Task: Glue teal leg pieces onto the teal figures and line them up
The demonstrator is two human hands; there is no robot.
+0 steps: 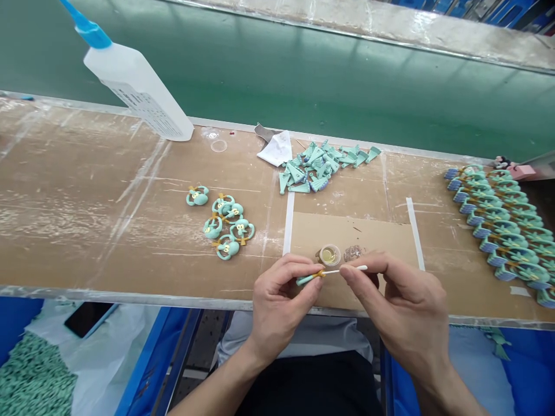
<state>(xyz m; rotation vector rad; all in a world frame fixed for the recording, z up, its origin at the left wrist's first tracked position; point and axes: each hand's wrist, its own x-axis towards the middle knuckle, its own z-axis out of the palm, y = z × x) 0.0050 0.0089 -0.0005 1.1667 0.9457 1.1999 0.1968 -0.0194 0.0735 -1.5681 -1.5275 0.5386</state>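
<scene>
Between the thumb and fingers of my left hand (pixel 284 297) is a small teal and orange figure part (pixel 309 278), partly hidden by the fingertips. My right hand (pixel 401 306) pinches a white cotton swab (pixel 333 271), its thin end touching or very near the orange part of the figure. Just beyond the fingertips stands a small clear cup (pixel 330 255) with yellowish liquid. Beside it lies a crumpled clear lump (pixel 354 252). Several teal figure heads with curved arms (pixel 228 247) lie loosely to the left of my hands.
A pile of teal leg pieces (pixel 318 164) lies at the back, beside a white paper scrap (pixel 277 149). Rows of assembled figures (pixel 498 219) fill the right side. A tall white bottle with blue nozzle (pixel 139 86) stands at back left. Below the table edge, a phone (pixel 90 319) rests on plastic sheeting.
</scene>
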